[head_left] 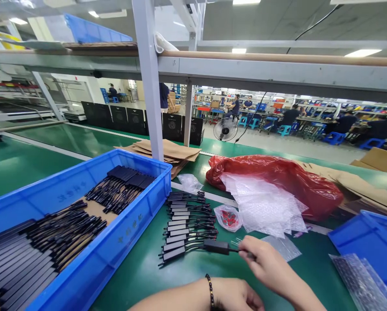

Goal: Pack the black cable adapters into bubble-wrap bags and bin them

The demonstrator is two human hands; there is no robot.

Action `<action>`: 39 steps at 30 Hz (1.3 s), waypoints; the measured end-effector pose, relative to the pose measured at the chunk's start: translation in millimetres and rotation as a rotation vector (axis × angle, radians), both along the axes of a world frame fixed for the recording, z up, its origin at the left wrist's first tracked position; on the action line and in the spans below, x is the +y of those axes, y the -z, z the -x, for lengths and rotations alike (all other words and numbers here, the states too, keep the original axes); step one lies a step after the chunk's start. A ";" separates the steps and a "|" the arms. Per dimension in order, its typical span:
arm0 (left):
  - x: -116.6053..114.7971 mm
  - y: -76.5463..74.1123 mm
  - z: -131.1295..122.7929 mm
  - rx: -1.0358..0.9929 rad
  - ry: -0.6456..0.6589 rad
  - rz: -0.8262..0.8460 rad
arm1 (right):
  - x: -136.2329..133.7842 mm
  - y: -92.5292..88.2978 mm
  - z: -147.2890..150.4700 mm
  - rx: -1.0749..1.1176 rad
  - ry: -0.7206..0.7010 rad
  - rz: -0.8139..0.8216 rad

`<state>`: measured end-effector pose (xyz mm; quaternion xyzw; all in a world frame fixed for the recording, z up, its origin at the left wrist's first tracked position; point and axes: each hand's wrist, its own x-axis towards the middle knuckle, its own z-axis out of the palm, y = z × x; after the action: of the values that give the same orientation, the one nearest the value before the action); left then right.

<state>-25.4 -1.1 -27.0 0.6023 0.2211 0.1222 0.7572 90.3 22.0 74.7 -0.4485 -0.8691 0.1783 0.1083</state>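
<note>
My right hand (261, 259) pinches the cable end of a small black box with leads (216, 246), which lies beside a row of similar black boxes (177, 231) on the green table. My left hand (235, 293), with a beaded bracelet (210, 287) at its wrist, is low at the bottom edge. Its fingers are curled and partly out of frame; what they hold, if anything, is hidden. A clear bag of small red parts (228, 217) lies beyond my right hand, and a clear flat bag (282, 248) lies beside it.
At left stands a blue crate (128, 235) filled with black boxes and cables. White bubble bags (261, 203) spill from a red plastic bag (316, 194). Another blue bin (368, 237) sits at right, with bubble-wrapped items (358, 276) before it. A shelf post (148, 86) rises behind the crate.
</note>
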 end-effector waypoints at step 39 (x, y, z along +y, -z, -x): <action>16.8 -20.0 -0.3 -0.303 -0.968 0.220 | -17.3 57.6 -31.8 0.336 0.162 0.445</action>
<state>-25.1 15.7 -7.0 0.3233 0.3738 0.5204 0.6964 122.1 4.7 17.1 -0.4935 -0.7396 0.4275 0.1636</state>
